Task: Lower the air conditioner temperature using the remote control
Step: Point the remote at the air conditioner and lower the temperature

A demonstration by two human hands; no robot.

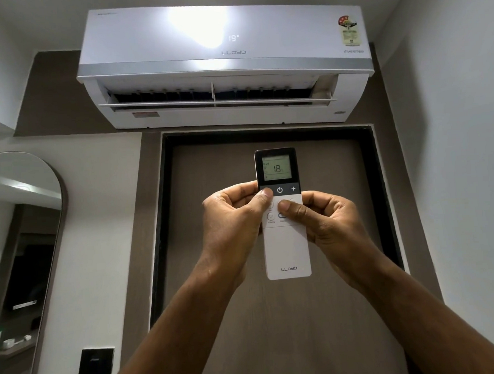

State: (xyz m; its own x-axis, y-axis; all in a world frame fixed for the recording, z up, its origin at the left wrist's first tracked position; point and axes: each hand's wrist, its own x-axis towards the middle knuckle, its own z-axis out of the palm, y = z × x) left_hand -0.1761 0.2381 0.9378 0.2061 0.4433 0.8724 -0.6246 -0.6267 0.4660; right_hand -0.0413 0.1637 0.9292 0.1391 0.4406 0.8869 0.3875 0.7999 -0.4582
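A white remote control with a dark top and a lit screen reading 18 is held upright in front of me by both hands. My left hand grips its left edge, the thumb pressing the dark-band button left of the power button. My right hand holds the right edge, its thumb resting on the white buttons below. Above, the white wall-mounted air conditioner has its flap open and its front display shows 19.
A brown door in a dark frame stands directly behind the remote. An arched mirror hangs on the left wall, with a black switch panel below it. A white wall runs along the right.
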